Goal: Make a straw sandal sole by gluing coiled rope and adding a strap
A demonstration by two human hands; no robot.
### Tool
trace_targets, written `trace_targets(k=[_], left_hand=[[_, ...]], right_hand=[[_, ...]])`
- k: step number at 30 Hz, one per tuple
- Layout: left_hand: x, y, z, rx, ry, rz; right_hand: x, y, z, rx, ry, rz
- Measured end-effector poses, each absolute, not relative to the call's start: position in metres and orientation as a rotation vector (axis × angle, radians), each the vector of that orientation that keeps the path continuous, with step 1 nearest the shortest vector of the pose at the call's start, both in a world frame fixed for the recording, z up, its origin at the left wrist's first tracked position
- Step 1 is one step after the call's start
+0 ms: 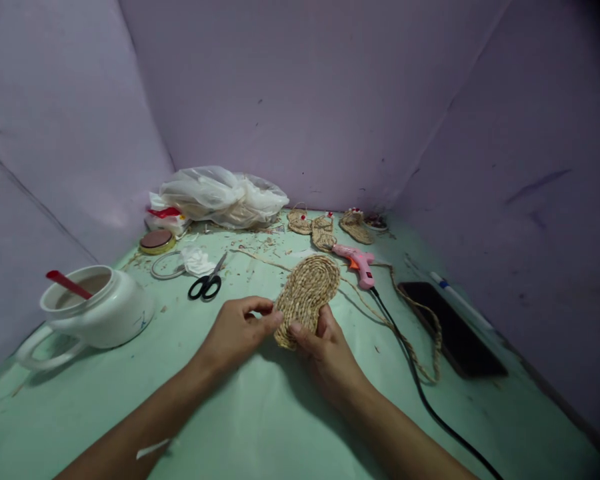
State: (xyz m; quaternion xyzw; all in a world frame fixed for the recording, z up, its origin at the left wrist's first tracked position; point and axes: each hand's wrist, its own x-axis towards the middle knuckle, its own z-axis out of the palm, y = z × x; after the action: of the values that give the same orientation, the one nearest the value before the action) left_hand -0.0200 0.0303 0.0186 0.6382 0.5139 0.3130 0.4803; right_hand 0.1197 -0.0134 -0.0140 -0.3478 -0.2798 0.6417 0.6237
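Note:
A woven straw slipper sole, coiled from braided cord, is held up above the green tabletop between my two hands. My right hand grips its lower right side, thumb on the near face and fingers behind. At the lower left edge, my left hand pinches the sole between thumb and fingers. A loose length of braided straw cord lies to the right, looping over the table. Just behind the sole rests a pink glue gun, its nozzle pointing left and its black cable running toward me.
Black-handled scissors lie left of the sole, near a white ribbon roll. A white mug with a red stick stands at left. Small straw slippers and a plastic bag sit by the wall. A dark phone lies right.

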Motion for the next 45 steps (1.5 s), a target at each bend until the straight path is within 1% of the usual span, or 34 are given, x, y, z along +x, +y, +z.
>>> trace_targets(k=[3,6,7,9,11,13,15,17,19,22,26,29,31,33,35,38,39,41,43,45], left_hand=[[-0.015,0.025,0.017,1.496,1.269,0.881],[-0.024,0.031,0.017,1.527,1.379,0.962],[-0.028,0.035,0.017,1.562,1.402,0.951],[-0.036,0.04,0.018,1.695,1.44,0.893],[-0.041,0.042,0.018,1.86,1.5,0.819],[-0.043,0.043,0.019,1.963,1.58,0.725],[-0.043,0.042,0.018,1.976,1.604,0.649],[-0.041,0.042,0.017,1.943,1.527,0.648],[-0.037,0.042,0.015,1.845,1.4,0.713],[-0.03,0.04,0.01,1.585,1.256,0.802],[-0.022,0.037,0.002,1.303,1.256,0.899],[-0.019,0.037,-0.001,1.202,1.254,0.926],[-0.019,0.038,-0.002,1.163,1.261,0.929],[-0.02,0.038,-0.002,1.127,1.272,0.933],[-0.02,0.038,-0.002,1.099,1.275,0.94],[-0.021,0.038,-0.001,1.051,1.273,0.955],[-0.021,0.039,-0.001,1.037,1.273,0.963],[-0.022,0.039,0.0,1.014,1.271,0.979],[-0.022,0.039,0.001,1.004,1.265,0.991],[-0.023,0.039,0.002,0.999,1.263,0.998]], right_hand=[[0.118,-0.011,-0.018,-0.763,-0.713,1.526],[0.125,-0.008,-0.02,-0.958,-0.695,1.461],[0.13,-0.007,-0.019,-1.064,-0.667,1.37],[0.14,-0.006,-0.013,-1.258,-0.684,1.079],[0.15,-0.006,-0.007,-1.371,-0.87,0.742],[0.155,-0.005,-0.002,-1.375,-1.125,0.478],[0.156,-0.002,-0.003,-1.323,-1.338,0.372],[0.153,0.002,-0.009,-1.286,-1.477,0.419],[0.149,0.007,-0.016,-1.311,-1.501,0.575],[0.145,0.013,-0.021,-1.36,-1.348,0.802],[0.139,0.013,-0.018,-1.358,-1.25,0.869],[0.142,0.013,-0.013,-1.385,-1.311,0.802],[0.154,0.017,-0.009,-1.426,-1.351,0.644],[0.176,0.023,-0.004,-1.517,-1.333,0.415],[0.206,0.032,0.003,-1.711,-1.288,0.201],[0.249,0.049,0.012,-2.108,-1.346,0.061],[0.26,0.055,0.014,-2.202,-1.374,0.044],[0.274,0.071,0.014,-2.308,-1.365,0.158],[0.281,0.088,0.009,-2.303,-1.349,0.327],[0.284,0.104,0.0,-2.252,-1.338,0.393]])
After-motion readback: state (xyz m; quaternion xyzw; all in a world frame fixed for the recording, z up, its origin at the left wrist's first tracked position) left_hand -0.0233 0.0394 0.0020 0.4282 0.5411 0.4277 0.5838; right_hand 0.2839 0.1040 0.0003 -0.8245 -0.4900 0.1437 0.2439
